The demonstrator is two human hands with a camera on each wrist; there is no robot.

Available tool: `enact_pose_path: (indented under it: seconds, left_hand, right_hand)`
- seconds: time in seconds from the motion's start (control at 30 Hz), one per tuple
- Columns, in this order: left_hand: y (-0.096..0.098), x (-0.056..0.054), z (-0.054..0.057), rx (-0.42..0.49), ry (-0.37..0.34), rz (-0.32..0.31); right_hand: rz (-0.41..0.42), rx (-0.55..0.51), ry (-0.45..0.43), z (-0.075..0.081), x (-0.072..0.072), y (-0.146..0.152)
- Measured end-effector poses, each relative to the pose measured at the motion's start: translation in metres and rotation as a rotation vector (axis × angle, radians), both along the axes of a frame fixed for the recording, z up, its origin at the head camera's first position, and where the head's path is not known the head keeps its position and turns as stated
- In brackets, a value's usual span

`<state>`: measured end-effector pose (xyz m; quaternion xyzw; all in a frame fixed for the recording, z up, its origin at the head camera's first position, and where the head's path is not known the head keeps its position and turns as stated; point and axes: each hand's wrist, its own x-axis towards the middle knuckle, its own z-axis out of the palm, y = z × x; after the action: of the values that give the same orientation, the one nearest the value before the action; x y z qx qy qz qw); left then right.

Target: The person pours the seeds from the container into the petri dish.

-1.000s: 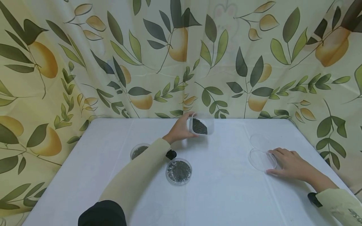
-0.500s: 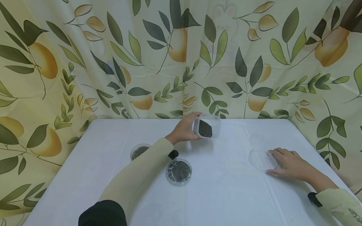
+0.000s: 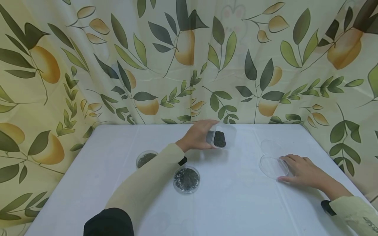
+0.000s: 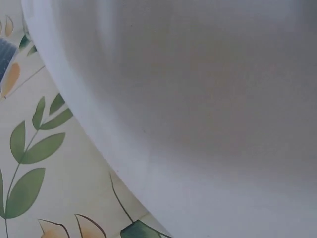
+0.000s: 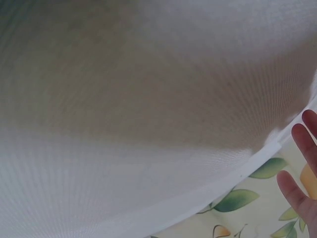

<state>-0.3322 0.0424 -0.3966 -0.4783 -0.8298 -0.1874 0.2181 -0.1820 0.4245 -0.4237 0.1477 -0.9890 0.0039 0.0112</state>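
My left hand (image 3: 198, 136) grips a clear plastic container (image 3: 231, 132) at the back middle of the table, its mouth tipped to the right. Dark, soil-like grains (image 3: 220, 139) lie inside it. At the right, thumb and fingers of my right hand (image 3: 302, 172) hold the edge of a clear petri dish (image 3: 273, 166). Behind that dish lies another clear round piece (image 3: 269, 146), partly overlapping it. The left wrist view shows no hand; a few fingers (image 5: 296, 191) of the right hand appear at the edge of the right wrist view.
Two petri dishes of dark grains stand left of centre: a nearer one (image 3: 186, 179) and a farther one (image 3: 146, 158), partly covered by the left sleeve (image 3: 147, 173). A white cloth (image 3: 236, 203) covers the table. Behind it hangs a patterned curtain (image 3: 224, 108).
My left hand has moved to the right with the container, turning it a little, and the grains inside show a changed outline. My right hand stays at the petri dish.
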Motion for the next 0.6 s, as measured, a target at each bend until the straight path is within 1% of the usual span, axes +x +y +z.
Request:
enact_pose_path:
  seconds: [0.17, 0.3, 0.4, 0.6]
  left_hand:
    - [0.009, 0.002, 0.002, -0.026, 0.033, 0.007]
    - [0.02, 0.003, 0.003, -0.033, 0.074, 0.007]
    - [0.028, 0.005, 0.004, -0.059, 0.104, 0.019]
    - [0.046, 0.012, 0.009, -0.092, 0.1, 0.019]
  right_hand:
    - [0.001, 0.001, 0.003, 0.0, 0.0, 0.0]
    - [-0.005, 0.001, -0.004, 0.001, 0.001, 0.0]
    - [-0.003, 0.002, -0.005, 0.002, 0.001, -0.001]
    - [0.002, 0.007, 0.003, 0.002, 0.0, -0.001]
